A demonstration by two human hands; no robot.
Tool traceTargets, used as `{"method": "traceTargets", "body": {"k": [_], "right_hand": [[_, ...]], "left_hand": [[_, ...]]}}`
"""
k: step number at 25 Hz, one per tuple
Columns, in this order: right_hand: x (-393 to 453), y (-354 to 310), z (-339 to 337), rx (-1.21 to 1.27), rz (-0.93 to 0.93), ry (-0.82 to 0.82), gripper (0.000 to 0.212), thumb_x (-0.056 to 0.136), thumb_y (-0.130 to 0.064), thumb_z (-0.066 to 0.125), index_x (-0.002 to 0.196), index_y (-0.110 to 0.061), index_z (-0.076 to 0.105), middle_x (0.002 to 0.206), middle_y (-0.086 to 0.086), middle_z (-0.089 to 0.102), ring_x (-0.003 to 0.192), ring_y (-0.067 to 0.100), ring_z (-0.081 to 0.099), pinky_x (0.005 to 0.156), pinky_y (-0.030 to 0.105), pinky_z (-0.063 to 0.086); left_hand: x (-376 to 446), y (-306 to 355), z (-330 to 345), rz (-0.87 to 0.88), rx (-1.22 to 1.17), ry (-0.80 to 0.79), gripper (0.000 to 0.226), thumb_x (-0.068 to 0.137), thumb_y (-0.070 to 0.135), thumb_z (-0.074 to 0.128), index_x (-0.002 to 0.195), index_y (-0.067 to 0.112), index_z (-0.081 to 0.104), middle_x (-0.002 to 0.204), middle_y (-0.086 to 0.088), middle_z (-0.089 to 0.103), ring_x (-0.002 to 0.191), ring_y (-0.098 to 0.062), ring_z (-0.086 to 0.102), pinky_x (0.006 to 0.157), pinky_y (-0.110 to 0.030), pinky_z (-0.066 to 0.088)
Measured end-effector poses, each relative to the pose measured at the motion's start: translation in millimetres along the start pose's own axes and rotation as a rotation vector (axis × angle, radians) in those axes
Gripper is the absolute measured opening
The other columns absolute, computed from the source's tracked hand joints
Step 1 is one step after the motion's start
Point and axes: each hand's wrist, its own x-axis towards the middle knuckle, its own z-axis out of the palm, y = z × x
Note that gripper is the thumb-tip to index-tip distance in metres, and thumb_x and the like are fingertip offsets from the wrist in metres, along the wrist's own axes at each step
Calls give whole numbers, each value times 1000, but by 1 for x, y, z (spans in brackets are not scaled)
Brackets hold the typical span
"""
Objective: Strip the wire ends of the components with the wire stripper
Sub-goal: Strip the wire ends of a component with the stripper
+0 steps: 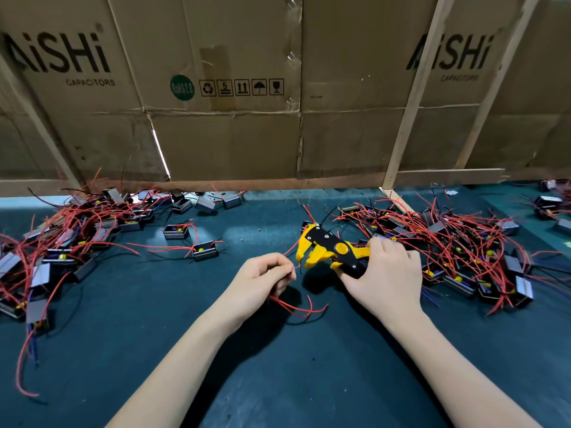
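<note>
Wire (pixel 289 251), thin, limp, pinched near its end by left hand (pixel 262 278); wire stripper (pixel 327 251), rigid, gripped by right hand (pixel 386 273); component possibly hidden in left palm.

Both forearms fwd. L hand (pixel 262 278) fingertips pinched (thumb to index); R hand (pixel 387 278) fingers curled, gripping.

Both forearms were bare, with no sleeves, and the left hand (pixel 262 278) and right hand (pixel 387 273) were ungloved.

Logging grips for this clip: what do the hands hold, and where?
Left hand pinches a red wire near its end; right hand grips the wire stripper by its handles.
</note>
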Motion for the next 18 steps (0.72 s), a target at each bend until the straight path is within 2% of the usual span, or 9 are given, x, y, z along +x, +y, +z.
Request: {"method": "traceTargets", "body": {"k": [4, 9, 13, 18], "right_hand": [[0, -2, 1, -17, 4, -29, 62, 68, -69, 66, 85, -10, 56, 88, 7, 64, 93, 31, 60, 79, 41, 35], [-1, -6, 1, -17, 23, -56, 64, 69, -72, 63, 89, -12, 57, 90, 5, 64, 97, 30, 59, 81, 41, 35], [-2, -10, -2, -27, -20, -31, 64, 67, -72, 64, 85, -11, 56, 85, 5, 63, 88, 31, 59, 78, 41, 35], [-1, -11, -7, -54, -40, -27, 65, 64, -69, 70, 85, -9, 57, 84, 7, 63, 84, 31, 58, 78, 41, 37]], "left_hand": [[4, -6, 1, -34, -50, 69, 21, 93, -4, 45, 79, 10, 49, 57, 3, 42, 60, -18, 35, 59, -30, 27], [1, -8, -1, 119, 65, 131, 5, 79, 17, 52, 83, 20, 52, 59, 12, 44, 63, -16, 40, 63, -25, 34], [-1, -9, 2, 165, 79, 128, 6, 81, 18, 53, 86, 21, 51, 67, 8, 47, 65, -16, 41, 68, -29, 34], [1, -10, 4, 141, 51, 161, 11, 78, 18, 54, 86, 14, 47, 63, 7, 45, 64, -16, 40, 62, -22, 34]]}}
